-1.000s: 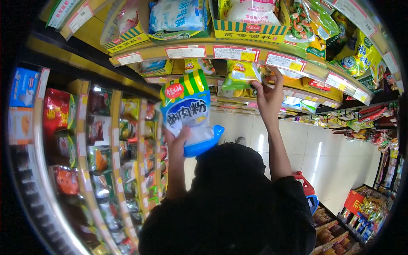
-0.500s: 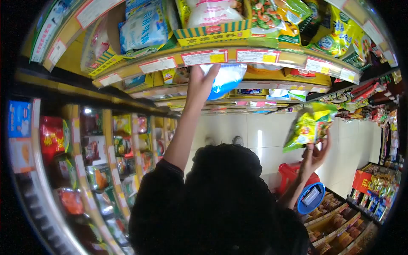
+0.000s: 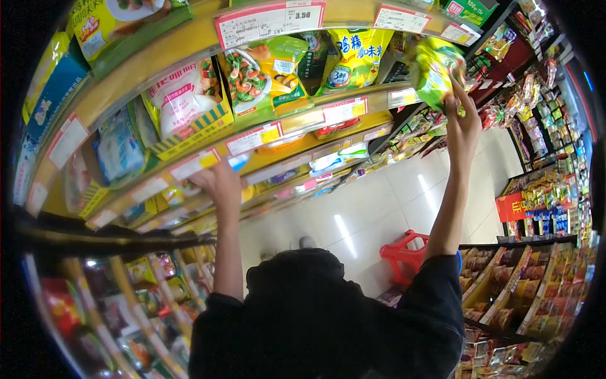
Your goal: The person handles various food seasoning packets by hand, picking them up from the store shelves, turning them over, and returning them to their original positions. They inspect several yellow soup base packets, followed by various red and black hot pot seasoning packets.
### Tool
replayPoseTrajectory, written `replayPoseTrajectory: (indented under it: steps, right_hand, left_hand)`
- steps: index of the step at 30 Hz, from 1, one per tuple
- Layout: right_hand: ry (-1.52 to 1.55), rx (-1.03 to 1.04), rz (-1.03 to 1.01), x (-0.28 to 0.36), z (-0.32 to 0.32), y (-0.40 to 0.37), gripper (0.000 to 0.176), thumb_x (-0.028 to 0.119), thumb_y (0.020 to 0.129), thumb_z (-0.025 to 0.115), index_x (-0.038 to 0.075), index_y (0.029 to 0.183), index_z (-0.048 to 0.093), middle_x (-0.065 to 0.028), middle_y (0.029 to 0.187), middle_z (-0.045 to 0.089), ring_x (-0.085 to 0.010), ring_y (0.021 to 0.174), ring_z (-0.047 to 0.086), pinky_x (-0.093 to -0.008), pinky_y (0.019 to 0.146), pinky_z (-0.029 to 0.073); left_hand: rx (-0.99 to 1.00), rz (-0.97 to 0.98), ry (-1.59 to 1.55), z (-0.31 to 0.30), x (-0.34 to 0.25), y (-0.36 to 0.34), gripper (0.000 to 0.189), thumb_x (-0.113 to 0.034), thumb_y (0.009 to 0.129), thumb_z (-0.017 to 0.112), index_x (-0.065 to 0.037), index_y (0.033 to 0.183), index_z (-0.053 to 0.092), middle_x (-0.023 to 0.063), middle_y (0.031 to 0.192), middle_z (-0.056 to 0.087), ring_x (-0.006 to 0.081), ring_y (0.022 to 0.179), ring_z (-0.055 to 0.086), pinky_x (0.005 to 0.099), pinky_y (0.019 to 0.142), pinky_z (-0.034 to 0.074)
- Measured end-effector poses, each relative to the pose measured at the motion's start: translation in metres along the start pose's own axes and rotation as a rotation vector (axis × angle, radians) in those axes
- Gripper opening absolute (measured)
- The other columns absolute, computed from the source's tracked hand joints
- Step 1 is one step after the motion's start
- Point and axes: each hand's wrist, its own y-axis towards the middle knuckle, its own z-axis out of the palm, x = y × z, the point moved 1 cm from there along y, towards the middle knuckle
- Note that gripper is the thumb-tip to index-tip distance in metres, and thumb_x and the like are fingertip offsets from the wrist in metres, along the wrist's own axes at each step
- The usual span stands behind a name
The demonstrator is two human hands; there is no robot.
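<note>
My right hand is closed on the lower end of a green-and-yellow seasoning bag, raised before the right end of the shelf. Beyond it on the shelf stands a yellow seasoning bag with blue lettering. Down at the shelf's front edge is my left hand, blurred, its fingers partly hidden below the price strip. Right beside it, a bit of a blue-and-white bag shows under that strip. Above, a pink-and-white bag sits in a striped carton, next to a green bag with a food picture.
Price-tag rails run along the shelf fronts. A red plastic stool stands on the tiled floor to my right. Low bins of packets lie at the right, and another packed rack is close on my left.
My right hand has lifted the green-and-yellow bag up to shelf height. My left hand has moved away from the front of the blue-and-white bag it held. The view has turned and shifted right.
</note>
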Motion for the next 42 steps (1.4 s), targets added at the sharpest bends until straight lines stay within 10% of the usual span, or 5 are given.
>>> replayPoseTrajectory:
  steps: [11,28,35,40,42]
  right_hand:
    - [-0.333,-0.141,-0.170,-0.034,0.080,0.086,0.036,0.006,0.078,0.072,0.016,0.113,0.070,-0.0130,0.119,0.066,-0.0392,0.101,0.066,-0.0487,0.082,0.054]
    - [-0.437,-0.022,-0.039,0.011,0.073,0.036,0.048,0.021,0.099,0.059,0.024,0.146,0.049,-0.0235,0.140,0.045,-0.0423,0.088,0.070,-0.0491,0.066,0.059]
    - [-0.423,-0.061,-0.293,0.003,0.061,-0.003,0.076,-0.003,0.078,0.067,0.014,0.150,0.048,-0.0227,0.141,0.049,-0.0398,0.132,0.047,-0.0453,0.110,0.042]
    - [0.497,0.028,0.223,0.028,0.056,-0.118,0.024,0.008,0.102,0.053,-0.004,0.119,0.064,-0.0139,0.104,0.065,-0.0209,0.093,0.064,-0.0344,0.086,0.051]
    - [0.489,0.137,-0.115,0.041,0.076,-0.152,0.021,0.012,0.102,0.054,-0.004,0.107,0.067,-0.0102,0.087,0.065,-0.0155,0.074,0.062,-0.0269,0.067,0.049]
  left_hand:
    - [0.214,0.087,-0.292,-0.020,-0.014,-0.014,0.036,-0.006,0.094,0.057,-0.004,0.131,0.060,0.0280,0.133,0.046,0.0488,0.127,0.042,0.0553,0.107,0.036]
    - [0.302,-0.023,-0.571,-0.066,-0.012,-0.051,0.044,0.002,0.092,0.054,-0.006,0.134,0.061,0.0162,0.157,0.034,0.0377,0.142,0.038,0.0454,0.112,0.042]
    - [-0.007,-0.152,-0.535,-0.087,0.044,-0.064,0.032,0.007,0.088,0.057,-0.007,0.115,0.068,0.0149,0.126,0.058,0.0332,0.117,0.058,0.0403,0.097,0.048]
    - [-0.153,-0.368,-0.417,-0.099,0.136,-0.065,0.020,-0.004,0.092,0.065,-0.003,0.112,0.062,0.0122,0.111,0.062,0.0267,0.105,0.059,0.0369,0.081,0.051]
    - [-0.099,-0.418,-0.408,-0.094,0.150,-0.065,0.024,-0.012,0.095,0.066,-0.002,0.116,0.060,0.0145,0.109,0.061,0.0288,0.103,0.060,0.0394,0.082,0.051]
